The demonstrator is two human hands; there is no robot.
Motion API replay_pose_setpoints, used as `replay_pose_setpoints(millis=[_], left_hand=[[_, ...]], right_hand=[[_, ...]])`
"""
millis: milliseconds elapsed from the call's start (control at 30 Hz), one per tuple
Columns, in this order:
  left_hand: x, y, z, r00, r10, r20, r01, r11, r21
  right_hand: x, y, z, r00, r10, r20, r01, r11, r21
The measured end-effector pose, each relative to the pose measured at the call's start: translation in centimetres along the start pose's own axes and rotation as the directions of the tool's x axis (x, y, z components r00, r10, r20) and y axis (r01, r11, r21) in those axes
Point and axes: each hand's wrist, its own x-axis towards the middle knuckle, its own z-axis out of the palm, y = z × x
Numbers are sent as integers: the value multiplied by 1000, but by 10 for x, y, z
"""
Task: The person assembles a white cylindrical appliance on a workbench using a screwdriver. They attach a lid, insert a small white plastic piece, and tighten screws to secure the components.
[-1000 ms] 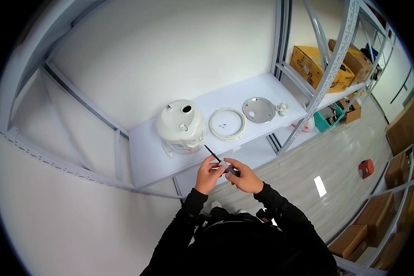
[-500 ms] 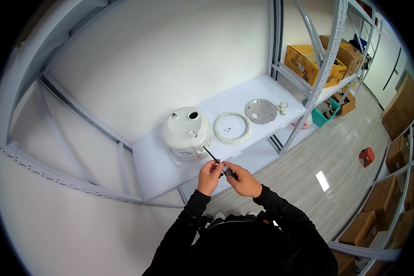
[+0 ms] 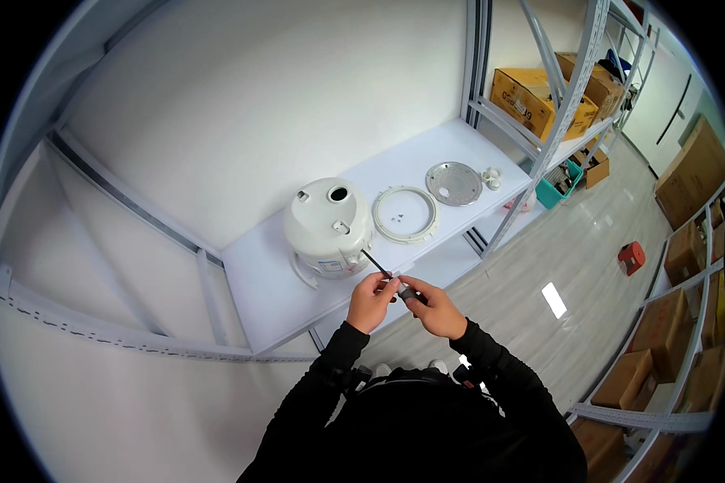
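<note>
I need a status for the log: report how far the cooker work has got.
Done: the white ring with loose screws inside it and the metal disc lie on the shelf, off the upturned cooker. In hand: both the left hand and right hand hold a screwdriver. Left: the cooker body itself; more I cannot tell.

Slim dark-shafted screwdriver (image 3: pixel 383 270), grey handle, tilted, tip toward white upturned cooker body (image 3: pixel 328 225)

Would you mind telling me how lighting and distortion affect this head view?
Head view: even, soft light with faint shadows; fisheye bends the shelf edges and uprights toward the black rim; a bright glare patch sits on the floor; the screwdriver looks small but sharp.
</note>
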Motion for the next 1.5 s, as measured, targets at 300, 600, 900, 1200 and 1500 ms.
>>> replay_pose_setpoints(millis=[300, 600, 900, 1200, 1500], left_hand=[[5, -5, 0, 999, -29, 27, 31, 998, -52], [14, -2, 3, 973, -230, 17, 227, 939, -258], [15, -3, 11, 983, -134, 123, 181, 792, -583], [28, -16, 11, 981, -127, 149, 178, 895, -409], [33, -7, -2, 926, -29, 376, 243, 809, -536]], right_hand=[[7, 6, -8, 987, -159, -7, 157, 980, -125], [-7, -42, 1, 882, -471, 6, 331, 610, -720], [4, -10, -31, 943, 333, 26, -322, 883, 341], [-10, -19, -10, 885, -384, -264, 215, 839, -499], [-13, -11, -22, 949, 314, -12, -281, 864, 419]])
